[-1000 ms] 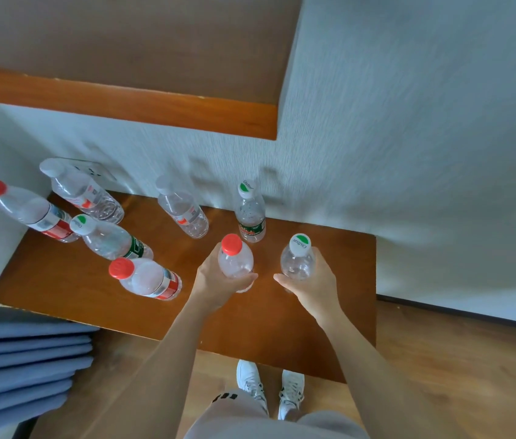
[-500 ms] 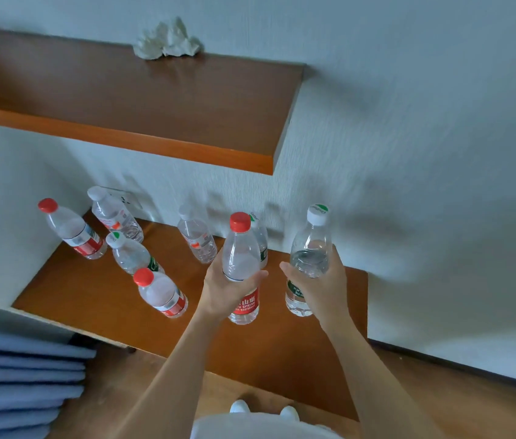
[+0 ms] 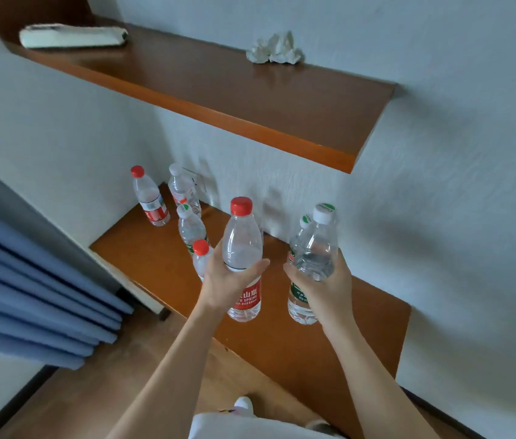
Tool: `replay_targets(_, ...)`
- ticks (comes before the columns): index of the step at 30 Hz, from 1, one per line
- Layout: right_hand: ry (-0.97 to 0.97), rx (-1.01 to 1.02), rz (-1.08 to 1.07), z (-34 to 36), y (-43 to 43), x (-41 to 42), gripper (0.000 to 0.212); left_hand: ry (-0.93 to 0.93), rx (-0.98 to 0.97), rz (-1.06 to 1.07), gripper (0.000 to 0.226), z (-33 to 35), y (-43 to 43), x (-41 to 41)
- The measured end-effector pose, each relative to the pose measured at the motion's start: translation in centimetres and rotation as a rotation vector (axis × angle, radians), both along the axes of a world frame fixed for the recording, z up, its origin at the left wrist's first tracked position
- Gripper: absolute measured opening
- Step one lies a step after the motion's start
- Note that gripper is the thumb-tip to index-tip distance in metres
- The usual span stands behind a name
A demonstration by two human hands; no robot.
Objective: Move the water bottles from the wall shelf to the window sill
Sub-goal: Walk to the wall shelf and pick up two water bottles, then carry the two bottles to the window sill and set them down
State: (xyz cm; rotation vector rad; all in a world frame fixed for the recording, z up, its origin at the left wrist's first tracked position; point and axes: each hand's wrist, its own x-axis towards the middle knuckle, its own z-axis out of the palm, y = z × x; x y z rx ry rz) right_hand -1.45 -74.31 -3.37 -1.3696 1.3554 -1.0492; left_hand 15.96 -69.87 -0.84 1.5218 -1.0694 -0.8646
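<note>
My left hand (image 3: 228,285) grips a clear red-capped bottle (image 3: 242,245) with a red label, held upright above the lower wooden shelf (image 3: 297,340). My right hand (image 3: 323,286) grips a white-capped bottle (image 3: 315,245) with a green label, also lifted. Behind it stands another green-marked bottle (image 3: 303,224), mostly hidden. Several more bottles stand at the shelf's far left: a red-capped one (image 3: 149,198), a white-capped one (image 3: 182,191), a green-marked one (image 3: 190,228) and a red-capped one (image 3: 201,258) partly hidden by my left hand. No window sill is in view.
An upper wooden shelf (image 3: 250,99) juts from the wall above, carrying a crumpled white paper (image 3: 274,49) and a white remote-like object (image 3: 73,36). A blue curtain (image 3: 28,286) hangs at the left. Wooden floor and my white shoes (image 3: 245,405) lie below.
Both hands have lifted their bottles off the lower shelf and raised them. The view has tilted up and turned, showing more of the upper shelf and the curtain.
</note>
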Motion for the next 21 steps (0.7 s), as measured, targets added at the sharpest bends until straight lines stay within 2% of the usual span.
replay_targets(5, 0.005, -0.010, 0.220, 0.9, 1.1, 2.1, 0.089, -0.020, -0.011, 0.211, 0.051, 0.2, 4.0, 1.1)
replay_targets(9, -0.050, -0.021, 0.422, 1.6, 3.4, 4.2, 0.071, -0.006, -0.001, 0.408, 0.049, 0.1, 8.9, 1.7)
replay_targets(12, -0.065, -0.047, 0.588, 1.4, 5.6, 6.3, 0.066, 0.017, 0.016, 0.557, 0.058, -0.3, 13.1, 2.5)
replay_targets(16, -0.059, -0.036, 0.774, 0.8, 9.3, 9.5, 0.054, 0.079, 0.009, 0.753, 0.044, -0.3, 19.2, 3.5)
replay_targets(21, -0.058, -0.021, 0.978, 0.3, 14.3, 14.0, 0.058, 0.096, 0.002, 0.974, 0.051, -0.2, 26.5, 4.5)
